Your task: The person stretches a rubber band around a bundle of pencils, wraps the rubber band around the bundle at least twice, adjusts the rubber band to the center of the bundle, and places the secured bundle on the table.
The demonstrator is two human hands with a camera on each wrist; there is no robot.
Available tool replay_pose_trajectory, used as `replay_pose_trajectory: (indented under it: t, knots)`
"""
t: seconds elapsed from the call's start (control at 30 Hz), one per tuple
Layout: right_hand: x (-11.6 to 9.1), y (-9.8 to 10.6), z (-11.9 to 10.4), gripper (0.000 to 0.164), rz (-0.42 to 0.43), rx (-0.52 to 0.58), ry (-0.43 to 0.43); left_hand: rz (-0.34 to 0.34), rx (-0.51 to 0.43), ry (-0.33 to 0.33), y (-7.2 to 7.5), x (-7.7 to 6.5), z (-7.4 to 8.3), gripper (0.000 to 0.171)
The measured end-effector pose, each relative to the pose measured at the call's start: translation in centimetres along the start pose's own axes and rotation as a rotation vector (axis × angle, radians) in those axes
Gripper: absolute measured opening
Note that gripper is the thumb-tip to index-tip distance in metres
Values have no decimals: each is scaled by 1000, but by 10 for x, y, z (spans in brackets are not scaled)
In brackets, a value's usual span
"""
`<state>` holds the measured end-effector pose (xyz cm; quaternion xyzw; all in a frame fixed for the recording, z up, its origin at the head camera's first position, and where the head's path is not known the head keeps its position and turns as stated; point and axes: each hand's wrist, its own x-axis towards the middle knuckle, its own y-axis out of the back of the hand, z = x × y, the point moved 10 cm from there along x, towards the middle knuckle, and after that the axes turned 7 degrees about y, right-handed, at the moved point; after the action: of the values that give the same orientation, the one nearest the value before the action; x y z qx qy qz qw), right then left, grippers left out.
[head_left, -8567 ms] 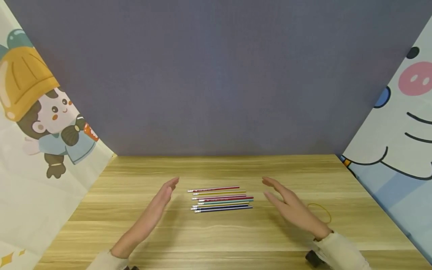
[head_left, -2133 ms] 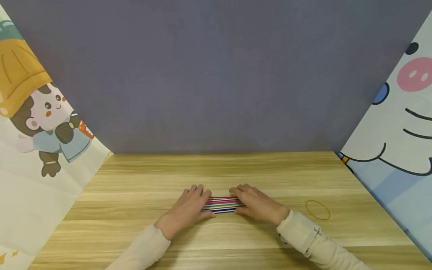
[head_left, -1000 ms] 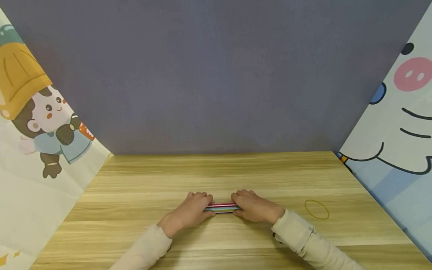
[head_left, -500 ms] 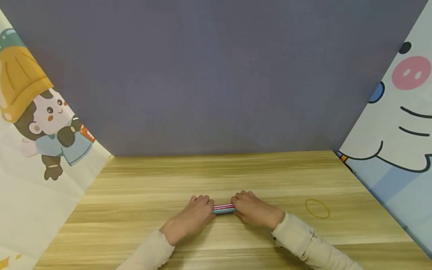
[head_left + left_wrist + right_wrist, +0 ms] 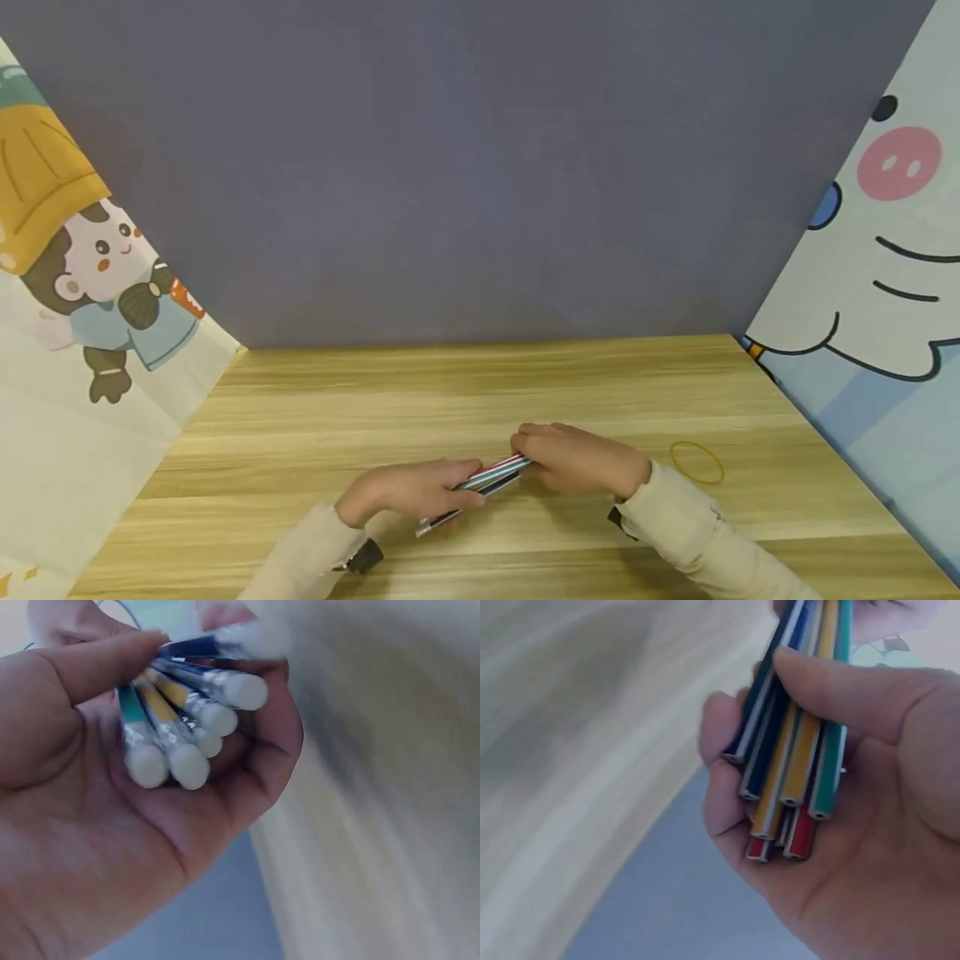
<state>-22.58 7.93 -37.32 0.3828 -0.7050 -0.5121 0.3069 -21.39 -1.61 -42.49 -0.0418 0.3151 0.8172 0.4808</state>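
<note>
A bundle of striped pencils (image 5: pixel 495 473) is held between both hands just over the middle of the table. My left hand (image 5: pixel 420 487) grips the eraser end; white erasers (image 5: pixel 187 765) fan out of the palm in the left wrist view, the thumb across the pencils. One dark pencil slants apart from the rest, its eraser low at the left. My right hand (image 5: pixel 581 458) grips the other end. There, blue, yellow, green and red pencil tips (image 5: pixel 791 799) lie at uneven lengths under the thumb, unsharpened.
A yellow rubber band (image 5: pixel 697 462) lies on the wooden table (image 5: pixel 480 383) to the right of the right hand. A grey panel (image 5: pixel 480 167) stands behind the table. Cartoon-printed sheets (image 5: pixel 892 292) flank both sides.
The loose pencils were gathered from the table into one bundle. Over the last half second the left hand turned and dropped lower, tilting the bundle down at the left.
</note>
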Motion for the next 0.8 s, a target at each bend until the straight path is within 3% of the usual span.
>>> replay_pose_trajectory:
  t: [0.13, 0.23, 0.4, 0.5, 0.6, 0.7, 0.8]
  knots:
    - [-3, 9, -2, 15, -9, 22, 17, -96, -216, -22, -11, 6, -1, 26]
    - [-5, 13, 3, 13, -25, 94, -15, -161, -349, -32, -19, 11, -2, 25]
    - [-9, 23, 16, 12, -8, 232, -72, -233, -479, -64, -26, 17, 2, 29]
    - [-14, 35, 26, 9, 77, 266, -118, -245, -545, -85, -25, 17, 5, 29]
    - [-21, 44, 37, 25, 191, 337, -151, -250, -636, -119, -24, 16, 10, 23]
    - [-27, 48, 43, 46, 293, 523, -135, -249, -721, -160, -23, 14, 15, 20]
    - [-29, 49, 45, 52, 394, 666, -110, -242, -788, -184, -26, 14, 19, 17]
